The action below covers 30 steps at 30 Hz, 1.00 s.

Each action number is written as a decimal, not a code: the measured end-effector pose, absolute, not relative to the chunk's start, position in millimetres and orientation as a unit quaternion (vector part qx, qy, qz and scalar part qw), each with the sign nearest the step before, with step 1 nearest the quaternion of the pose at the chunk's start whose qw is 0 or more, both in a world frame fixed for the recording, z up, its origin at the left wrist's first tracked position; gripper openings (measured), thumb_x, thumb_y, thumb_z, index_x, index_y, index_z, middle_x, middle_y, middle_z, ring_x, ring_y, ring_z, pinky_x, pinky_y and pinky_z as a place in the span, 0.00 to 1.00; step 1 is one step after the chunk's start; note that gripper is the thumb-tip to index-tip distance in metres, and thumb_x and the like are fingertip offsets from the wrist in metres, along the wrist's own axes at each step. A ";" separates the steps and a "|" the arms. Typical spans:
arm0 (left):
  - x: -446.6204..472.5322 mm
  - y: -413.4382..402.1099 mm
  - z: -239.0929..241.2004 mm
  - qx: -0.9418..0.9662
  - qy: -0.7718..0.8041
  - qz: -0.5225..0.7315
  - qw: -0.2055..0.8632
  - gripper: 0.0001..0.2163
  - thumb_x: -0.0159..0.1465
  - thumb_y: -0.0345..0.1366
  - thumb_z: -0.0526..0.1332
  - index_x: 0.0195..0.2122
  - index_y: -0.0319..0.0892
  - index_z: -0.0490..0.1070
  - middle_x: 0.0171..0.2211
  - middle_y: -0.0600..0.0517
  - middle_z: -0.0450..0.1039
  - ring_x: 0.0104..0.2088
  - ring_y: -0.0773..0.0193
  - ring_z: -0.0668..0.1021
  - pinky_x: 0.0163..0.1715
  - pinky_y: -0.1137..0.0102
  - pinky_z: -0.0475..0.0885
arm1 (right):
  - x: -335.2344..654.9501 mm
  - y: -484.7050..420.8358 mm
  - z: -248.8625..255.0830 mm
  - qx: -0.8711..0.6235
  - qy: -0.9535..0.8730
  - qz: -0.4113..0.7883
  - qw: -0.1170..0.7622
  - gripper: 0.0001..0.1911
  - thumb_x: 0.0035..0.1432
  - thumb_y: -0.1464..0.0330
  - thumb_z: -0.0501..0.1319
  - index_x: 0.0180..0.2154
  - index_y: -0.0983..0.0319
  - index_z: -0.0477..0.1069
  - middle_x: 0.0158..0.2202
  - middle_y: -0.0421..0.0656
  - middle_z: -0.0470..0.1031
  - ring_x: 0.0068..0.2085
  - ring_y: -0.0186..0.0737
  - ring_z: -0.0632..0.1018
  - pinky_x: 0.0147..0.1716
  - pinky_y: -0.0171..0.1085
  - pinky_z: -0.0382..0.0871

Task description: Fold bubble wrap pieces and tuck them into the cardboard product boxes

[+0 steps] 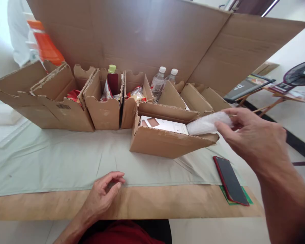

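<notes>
- Bare tan wooden table edge [167,203], nearest.
- Left hand [105,191]: over the seam of wood and pale green cloth [73,152], fingers released, loosely curled; can't tell if it touches the table.
- Flat black phone with red edging [230,179]: right side, lying partly on a green patch [247,195].
- Long, open brown cardboard box [165,147]: standing on the cloth, front of the row.
- White rectangular carton with brown squares [167,125]: inside that box, toward its left.
- Whitish translucent plastic-wrapped bundle [203,124]: at the box's right end, just beside the carton; depth inside unclear.
- Right hand [254,135]: thumb and fingers pinching the bundle's right end.
- Behind: row of open brown cardboard bins [103,113]; two clear white-capped bottles [158,83] among them.
- Farther: tall brown cardboard panel [142,37], upright; dark round fan [303,73], far right.
</notes>
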State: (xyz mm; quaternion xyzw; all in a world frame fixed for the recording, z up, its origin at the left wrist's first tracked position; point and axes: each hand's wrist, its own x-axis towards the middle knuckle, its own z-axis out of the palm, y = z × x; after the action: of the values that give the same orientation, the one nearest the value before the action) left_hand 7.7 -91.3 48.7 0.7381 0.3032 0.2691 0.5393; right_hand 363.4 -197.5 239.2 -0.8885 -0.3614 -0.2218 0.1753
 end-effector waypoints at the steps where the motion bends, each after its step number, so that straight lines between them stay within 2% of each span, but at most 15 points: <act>1: 7.9 -91.6 48.4 0.744 0.299 0.275 0.531 0.10 0.66 0.38 0.61 0.44 0.43 0.80 0.35 0.48 0.85 0.37 0.58 0.86 0.39 0.68 0.83 | 362.5 -195.7 241.1 -0.900 -0.348 -0.243 0.105 0.17 0.54 0.68 0.71 0.48 0.61 0.80 0.30 0.44 0.79 0.27 0.34 0.69 0.30 0.40 0.55; 3: 8.7 -92.1 47.9 0.757 0.288 0.290 0.510 0.10 0.66 0.37 0.60 0.44 0.44 0.79 0.35 0.49 0.85 0.36 0.59 0.86 0.38 0.70 0.83 | 359.8 -190.6 246.2 -0.907 -0.351 -0.231 0.028 0.14 0.51 0.67 0.73 0.42 0.60 0.81 0.26 0.42 0.78 0.23 0.32 0.64 0.28 0.38 0.50; 6: 9.8 -92.9 47.0 0.774 0.266 0.313 0.481 0.09 0.66 0.34 0.60 0.44 0.45 0.79 0.35 0.51 0.85 0.36 0.61 0.86 0.37 0.71 0.82 | 357.9 -178.6 253.1 -0.907 -0.397 -0.139 -0.010 0.07 0.49 0.66 0.75 0.29 0.59 0.78 0.21 0.39 0.74 0.21 0.30 0.62 0.27 0.37 0.49; 9: 10.3 -93.8 45.7 0.786 0.248 0.330 0.461 0.09 0.65 0.32 0.60 0.44 0.46 0.78 0.35 0.52 0.85 0.35 0.62 0.86 0.37 0.72 0.82 | 357.3 -168.1 256.5 -0.904 -0.422 -0.061 -0.034 0.11 0.51 0.65 0.74 0.23 0.59 0.75 0.19 0.38 0.73 0.21 0.31 0.64 0.27 0.37 0.49; 14: 11.4 -94.7 43.8 0.793 0.228 0.346 0.446 0.10 0.66 0.30 0.60 0.46 0.47 0.77 0.35 0.54 0.84 0.36 0.64 0.86 0.36 0.75 0.81 | 352.4 -166.2 262.9 -0.897 -0.434 0.003 -0.083 0.09 0.55 0.65 0.72 0.26 0.59 0.76 0.24 0.38 0.77 0.25 0.34 0.70 0.28 0.36 0.51; 18: 12.7 -94.1 44.1 0.795 0.224 0.347 0.444 0.10 0.66 0.30 0.60 0.45 0.46 0.77 0.35 0.54 0.84 0.35 0.65 0.86 0.36 0.76 0.81 | 347.4 -164.9 268.0 -0.877 -0.456 0.037 -0.149 0.08 0.61 0.65 0.63 0.30 0.59 0.74 0.28 0.39 0.78 0.28 0.37 0.72 0.28 0.37 0.52; 22: 13.5 -94.4 43.6 0.798 0.221 0.347 0.439 0.09 0.66 0.30 0.60 0.45 0.46 0.77 0.35 0.54 0.84 0.35 0.66 0.85 0.36 0.77 0.80 | 350.7 -155.7 264.6 -0.855 -0.476 0.066 -0.194 0.08 0.58 0.66 0.61 0.28 0.57 0.76 0.26 0.39 0.77 0.27 0.38 0.71 0.27 0.37 0.52; 27: 12.5 -96.2 46.0 0.800 0.231 0.342 0.436 0.09 0.67 0.31 0.60 0.44 0.47 0.78 0.34 0.55 0.83 0.34 0.66 0.85 0.36 0.77 0.80 | 362.3 -159.0 262.4 -0.828 -0.537 0.067 -0.148 0.14 0.59 0.65 0.60 0.22 0.57 0.75 0.21 0.37 0.74 0.24 0.38 0.71 0.26 0.37 0.53; 30: 9.1 -93.6 55.4 0.799 0.252 0.330 0.435 0.07 0.68 0.34 0.61 0.42 0.48 0.79 0.35 0.54 0.84 0.35 0.64 0.85 0.36 0.76 0.80 | 363.2 -187.7 266.1 -0.830 -0.557 -0.011 -0.004 0.13 0.60 0.63 0.59 0.27 0.57 0.78 0.26 0.38 0.79 0.28 0.38 0.74 0.29 0.37 0.59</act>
State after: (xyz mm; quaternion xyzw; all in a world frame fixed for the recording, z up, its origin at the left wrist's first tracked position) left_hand 9.1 -93.6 55.4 0.7986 0.2524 0.3304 0.4351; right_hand 363.2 -187.7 266.1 -0.8302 -0.5573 -0.0106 -0.0036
